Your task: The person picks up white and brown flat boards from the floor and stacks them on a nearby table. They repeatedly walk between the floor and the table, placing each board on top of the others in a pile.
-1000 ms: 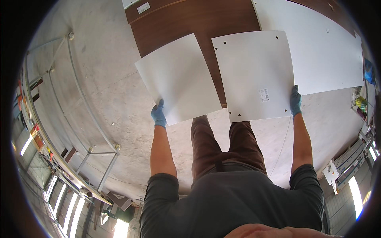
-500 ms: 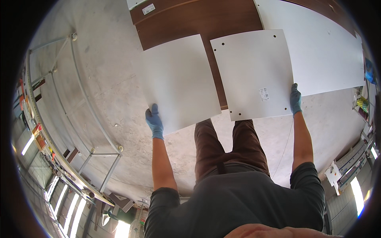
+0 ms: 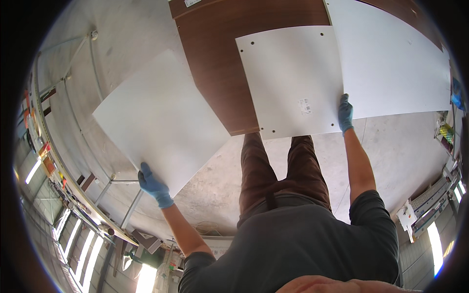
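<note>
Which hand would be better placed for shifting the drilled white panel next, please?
Probably the right hand: it holds the drilled white panel by its right edge, while the left hand, out to the left, holds the plain white panel.

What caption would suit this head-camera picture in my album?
Blue-gloved left hand holds a plain white board, right hand grips a holed white board, a brown panel showing between them.

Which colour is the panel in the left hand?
The panel is plain white, seen in the head view.
</note>
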### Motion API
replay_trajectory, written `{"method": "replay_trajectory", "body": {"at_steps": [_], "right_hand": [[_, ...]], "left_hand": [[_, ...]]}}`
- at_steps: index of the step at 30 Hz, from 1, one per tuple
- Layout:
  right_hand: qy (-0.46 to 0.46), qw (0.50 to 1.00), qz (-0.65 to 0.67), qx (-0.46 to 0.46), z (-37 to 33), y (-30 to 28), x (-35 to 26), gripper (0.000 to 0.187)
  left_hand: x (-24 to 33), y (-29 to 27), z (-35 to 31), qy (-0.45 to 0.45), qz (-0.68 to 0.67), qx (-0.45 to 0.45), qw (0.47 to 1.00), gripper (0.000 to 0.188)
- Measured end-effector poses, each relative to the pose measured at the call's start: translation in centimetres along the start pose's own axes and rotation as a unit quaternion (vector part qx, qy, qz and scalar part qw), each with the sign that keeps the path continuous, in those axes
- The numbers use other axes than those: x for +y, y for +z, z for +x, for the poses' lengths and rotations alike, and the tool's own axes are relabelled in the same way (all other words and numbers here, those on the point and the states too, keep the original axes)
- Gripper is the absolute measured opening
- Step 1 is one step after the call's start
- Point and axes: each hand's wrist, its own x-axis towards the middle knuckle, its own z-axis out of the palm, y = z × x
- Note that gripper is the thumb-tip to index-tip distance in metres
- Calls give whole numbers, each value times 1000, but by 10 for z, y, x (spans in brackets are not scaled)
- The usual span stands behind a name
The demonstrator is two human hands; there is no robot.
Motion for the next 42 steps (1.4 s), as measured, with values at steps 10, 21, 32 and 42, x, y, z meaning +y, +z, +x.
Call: {"method": "replay_trajectory", "body": {"at_steps": [10, 21, 32, 42], "right_hand": [[87, 966, -234, -69, -80, 143, -59, 77], [44, 957, -281, -56, -128, 207, -81, 79], [94, 887, -427, -151, -124, 216, -116, 67], [18, 924, -292, -247, -124, 159, -162, 56]], "left_hand": [[30, -47, -2, 11, -32, 52, 998, 48], [29, -28, 14, -17, -38, 20, 999, 45], [38, 12, 1, -13, -35, -7, 999, 37], [56, 82, -46, -40, -38, -129, 990, 34]]}}
